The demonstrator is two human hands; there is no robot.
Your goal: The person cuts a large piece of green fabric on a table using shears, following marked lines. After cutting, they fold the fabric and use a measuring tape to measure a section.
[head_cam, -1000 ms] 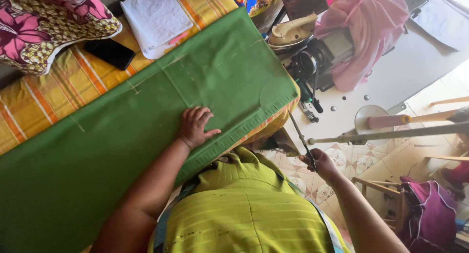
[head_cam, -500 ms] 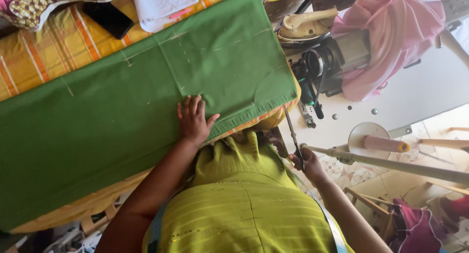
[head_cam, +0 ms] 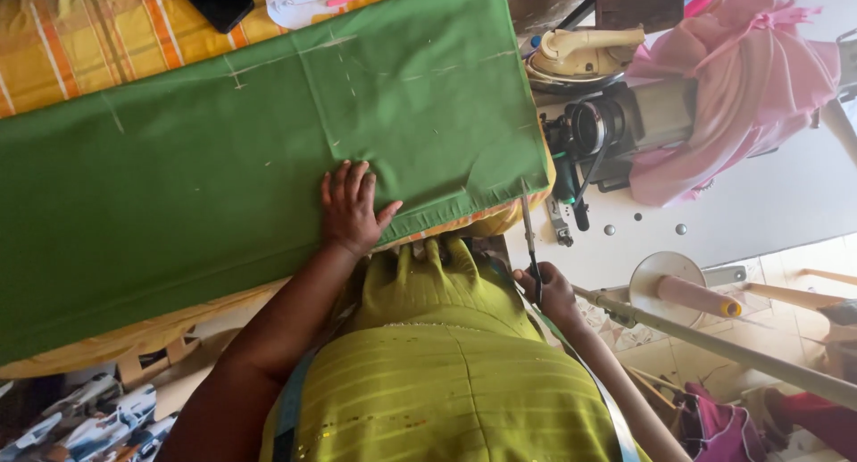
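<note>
- The left hand (head_cam: 351, 208) lies flat, fingers spread and loose, pressing on the wide green cloth with pale chalk lines (head_cam: 223, 149) near its front edge.
- That cloth covers an orange striped table cover (head_cam: 98, 33).
- The right hand (head_cam: 546, 292) is closed around long dark metal scissors (head_cam: 528, 239), whose blades point up at the cloth's right corner.
- A cream flat iron (head_cam: 585, 51) and a pink garment (head_cam: 741, 87) sit to the right, well apart.

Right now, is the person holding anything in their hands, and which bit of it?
The right hand grips scissors at the handle end, blades pointing toward the green cloth. The left hand holds nothing; it lies flat on the cloth.
</note>
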